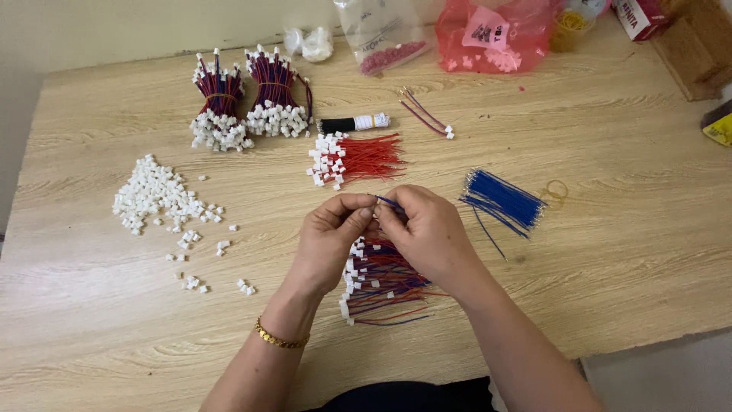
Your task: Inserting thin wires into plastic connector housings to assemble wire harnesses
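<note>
My left hand (329, 236) and my right hand (428, 233) meet over the middle of the wooden table (625, 252), fingertips pinched together. A thin blue wire (390, 202) sticks out between the fingers of my right hand; what my left fingers pinch is hidden. Under the hands lies a pile of red-and-blue wires with white connectors (377, 282). A bunch of red wires with white connectors (354, 159) lies just beyond the hands. Loose blue wires (503, 200) lie to the right.
A heap of loose white connectors (156, 197) spreads at the left. Two banded bundles of finished wires (245, 103) stand at the back, beside a black-and-white spool (352, 123). Plastic bags (496, 34), a rubber band (557, 191) and boxes (690, 46) sit at the far right.
</note>
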